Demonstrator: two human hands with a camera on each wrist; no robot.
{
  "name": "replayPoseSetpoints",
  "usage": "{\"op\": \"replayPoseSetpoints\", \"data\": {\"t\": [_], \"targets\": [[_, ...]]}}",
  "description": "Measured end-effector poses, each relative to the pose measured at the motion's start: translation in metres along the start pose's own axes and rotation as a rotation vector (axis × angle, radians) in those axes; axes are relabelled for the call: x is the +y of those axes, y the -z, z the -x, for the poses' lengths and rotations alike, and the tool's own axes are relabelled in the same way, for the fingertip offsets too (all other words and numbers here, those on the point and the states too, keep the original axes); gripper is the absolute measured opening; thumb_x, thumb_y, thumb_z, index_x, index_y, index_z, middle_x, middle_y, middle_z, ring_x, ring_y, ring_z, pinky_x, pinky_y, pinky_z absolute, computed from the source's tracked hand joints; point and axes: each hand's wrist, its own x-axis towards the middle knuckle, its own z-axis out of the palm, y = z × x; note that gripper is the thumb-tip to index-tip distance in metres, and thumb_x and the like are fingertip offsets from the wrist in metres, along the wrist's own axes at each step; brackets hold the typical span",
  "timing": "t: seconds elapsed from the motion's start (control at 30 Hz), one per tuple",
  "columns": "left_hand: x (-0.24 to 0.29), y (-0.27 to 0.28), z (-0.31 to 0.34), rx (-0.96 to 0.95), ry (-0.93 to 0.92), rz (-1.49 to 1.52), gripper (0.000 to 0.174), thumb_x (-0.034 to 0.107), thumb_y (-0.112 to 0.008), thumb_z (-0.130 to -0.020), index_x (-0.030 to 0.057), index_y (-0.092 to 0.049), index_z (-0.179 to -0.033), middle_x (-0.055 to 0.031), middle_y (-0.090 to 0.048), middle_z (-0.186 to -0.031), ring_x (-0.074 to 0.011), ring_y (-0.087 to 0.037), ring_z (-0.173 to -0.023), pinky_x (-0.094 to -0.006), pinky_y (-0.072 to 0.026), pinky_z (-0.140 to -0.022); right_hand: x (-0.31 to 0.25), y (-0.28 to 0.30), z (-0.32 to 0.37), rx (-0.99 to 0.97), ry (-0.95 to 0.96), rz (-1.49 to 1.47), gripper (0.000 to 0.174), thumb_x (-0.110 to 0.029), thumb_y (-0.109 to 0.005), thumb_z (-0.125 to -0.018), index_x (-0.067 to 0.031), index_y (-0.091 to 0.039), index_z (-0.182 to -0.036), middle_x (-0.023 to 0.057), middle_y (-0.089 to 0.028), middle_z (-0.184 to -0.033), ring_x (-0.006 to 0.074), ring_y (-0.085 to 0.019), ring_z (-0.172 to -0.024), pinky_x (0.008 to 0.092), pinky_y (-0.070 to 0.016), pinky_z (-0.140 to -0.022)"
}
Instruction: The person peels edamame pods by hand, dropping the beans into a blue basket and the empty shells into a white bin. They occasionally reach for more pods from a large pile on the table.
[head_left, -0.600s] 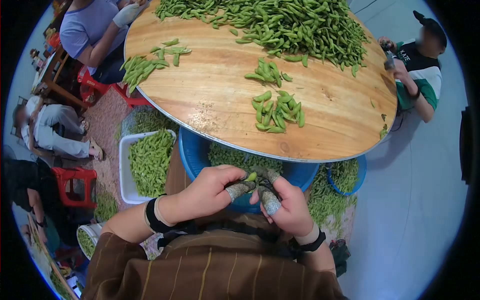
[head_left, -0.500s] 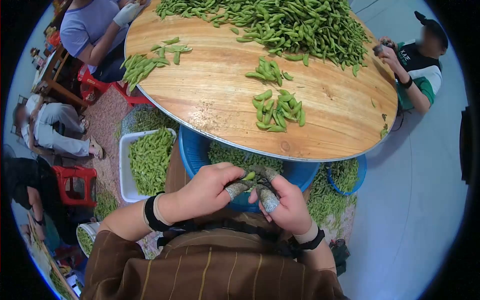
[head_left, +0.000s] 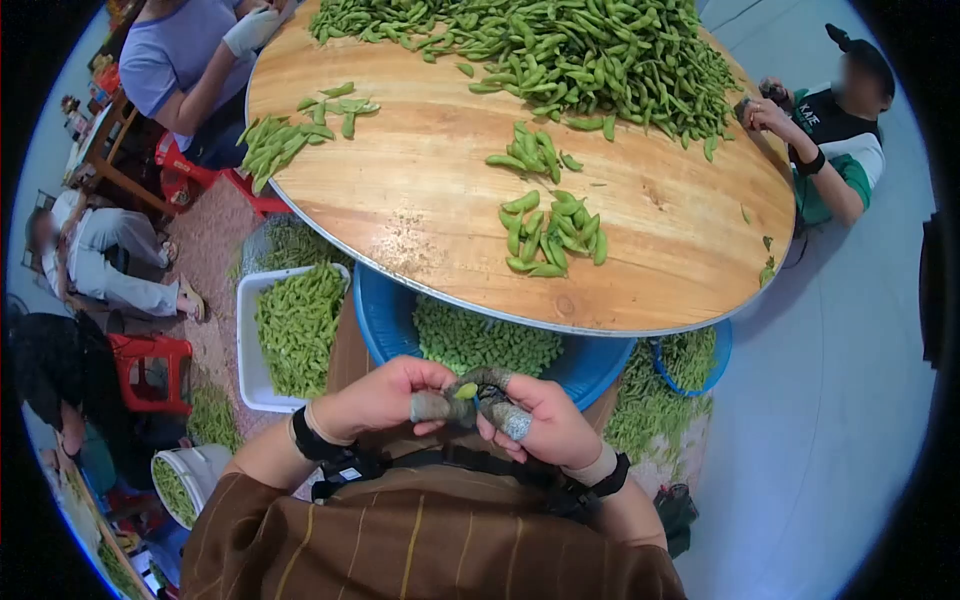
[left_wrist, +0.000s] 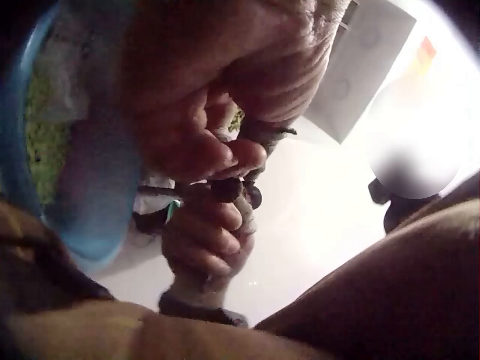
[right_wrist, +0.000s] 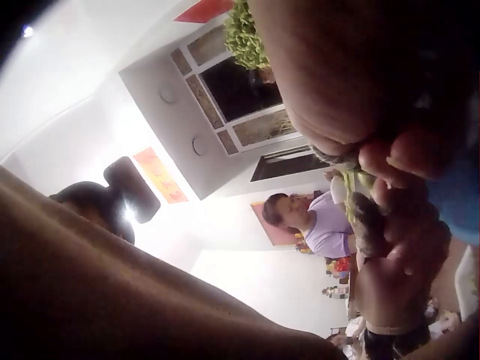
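A green soybean pod (head_left: 466, 391) is pinched between my two hands, just in front of my body at the near rim of the blue basin (head_left: 376, 318). The left hand (head_left: 392, 397) grips it with thumb and fingers, and grey wrapping covers its fingertips. From the other side my right hand (head_left: 548, 418) meets it, its wrapped thumb and forefinger curled at the pod. Pale shelled beans (head_left: 485, 335) lie in the basin beyond the hands. In the right wrist view, part of a green pod (right_wrist: 364, 180) shows among the fingers; in the left wrist view fingers hide it.
A round wooden table (head_left: 400, 240) overhangs the basin, bearing a large pod heap (head_left: 610, 60) and small clusters (head_left: 550, 235). A white tub (head_left: 246, 350) of pods stands left, a blue-rimmed basket (head_left: 722, 365) right. People sit around the table.
Both hands have shifted slightly left and closer to my body, still holding the pod. More of the shelled beans now shows. The person at right has moved their hands toward the table edge.
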Motion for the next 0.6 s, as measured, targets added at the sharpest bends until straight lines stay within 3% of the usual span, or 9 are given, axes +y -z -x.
{"op": "replayPoseSetpoints", "data": {"t": [0.03,0.1,0.13,0.23,0.27,0.3,0.4,0.47,0.6], "targets": [[-0.006,0.003,-0.002,-0.001,-0.008,-0.008,0.017,0.017,-0.062,-0.088,0.0002,-0.062,-0.092,0.0002,-0.056,-0.068,-0.0071,-0.05,-0.058,-0.0208,-0.0385,-0.053,0.002,0.002,-0.002,-0.001,0.009,0.008,0.036,-0.006,-0.047,-0.091,-0.0064,-0.049,-0.127,-0.0022,-0.058,-0.079,0.0016,-0.046,-0.053,0.0157,-0.0383,-0.045],[-0.016,0.008,-0.009,0.115,-0.197,-0.545,0.017,0.018,-0.063,-0.087,0.001,-0.062,-0.09,0.0026,-0.055,-0.069,-0.0065,-0.051,-0.062,-0.0223,-0.0403,-0.054,0.008,0.004,-0.004,-0.034,-0.07,-0.006,0.034,-0.007,-0.047,-0.091,-0.0071,-0.05,-0.125,-0.0026,-0.057,-0.079,0.0015,-0.045,-0.052,0.0156,-0.0383,-0.045],[-0.01,0.008,-0.008,0.153,-0.294,-0.847,0.015,0.016,-0.064,-0.085,0.0016,-0.063,-0.089,-0.0028,-0.059,-0.071,-0.0143,-0.057,-0.064,-0.0282,-0.0445,-0.056,0.007,0.002,-0.003,0.009,-0.081,0.014,0.034,-0.007,-0.048,-0.09,-0.0085,-0.051,-0.124,-0.0026,-0.057,-0.079,0.0017,-0.045,-0.052,0.0162,-0.0383,-0.045],[0.007,-0.003,-0.012,0.163,-0.53,-1.174,0.016,0.015,-0.064,-0.082,0.0017,-0.062,-0.092,-0.0122,-0.06,-0.075,-0.0267,-0.06,-0.066,-0.0345,-0.0468,-0.058,0.004,0.006,0.002,0.045,-0.046,0.032,0.034,-0.007,-0.048,-0.09,-0.0086,-0.051,-0.124,-0.0022,-0.057,-0.079,0.0022,-0.046,-0.053,0.0169,-0.0386,-0.045],[0.012,-0.009,-0.013,0.166,-0.491,-1.2,0.018,0.015,-0.063,-0.08,0.002,-0.061,-0.093,-0.0191,-0.058,-0.077,-0.0368,-0.059,-0.071,-0.0397,-0.0481,-0.061,0.003,0.006,0.003,0.048,-0.044,0.033,0.034,-0.007,-0.048,-0.09,-0.0086,-0.051,-0.124,-0.0022,-0.057,-0.079,0.0022,-0.046,-0.053,0.0169,-0.0386,-0.045],[0.01,-0.01,-0.017,0.164,-0.494,-1.202,0.018,0.015,-0.063,-0.08,0.002,-0.061,-0.093,-0.0191,-0.058,-0.077,-0.0368,-0.059,-0.071,-0.0397,-0.0481,-0.061,0.002,0.006,0.005,0.099,-0.02,0.05,0.033,-0.007,-0.049,-0.09,-0.0078,-0.051,-0.123,-0.0021,-0.057,-0.079,0.0024,-0.046,-0.053,0.0172,-0.0386,-0.045],[0.005,-0.008,-0.028,0.211,-0.643,-1.125,0.017,0.018,-0.057,-0.088,0.0013,-0.059,-0.089,-0.0137,-0.058,-0.07,-0.0281,-0.059,-0.063,-0.0359,-0.0456,-0.056,0.003,0.007,0.006,0.187,0.042,0.053,0.032,-0.007,-0.05,-0.09,-0.0065,-0.051,-0.122,-0.0017,-0.057,-0.08,0.0027,-0.046,-0.054,0.0176,-0.0385,-0.044],[0.012,-0.012,-0.028,0.094,0.055,-0.16,0.024,0.02,-0.048,-0.096,0.0021,-0.057,-0.083,-0.0064,-0.056,-0.068,-0.0164,-0.053,-0.057,-0.0293,-0.0414,-0.053,0.005,0.008,0.008,0.235,0.069,0.026,0.032,-0.007,-0.051,-0.09,-0.0059,-0.051,-0.122,-0.0016,-0.057,-0.08,0.0028,-0.046,-0.054,0.0176,-0.0384,-0.044],[0.009,-0.015,-0.033,-0.016,0.021,-0.01,0.024,0.018,-0.044,-0.098,0.002,-0.056,-0.085,-0.0017,-0.054,-0.068,-0.0103,-0.049,-0.058,-0.024,-0.0399,-0.053,0.004,0.015,0.017,0.242,0.093,-0.043,0.032,-0.008,-0.052,-0.091,-0.0042,-0.051,-0.123,0.0002,-0.058,-0.081,0.0046,-0.048,-0.055,0.0195,-0.0405,-0.046]]}}
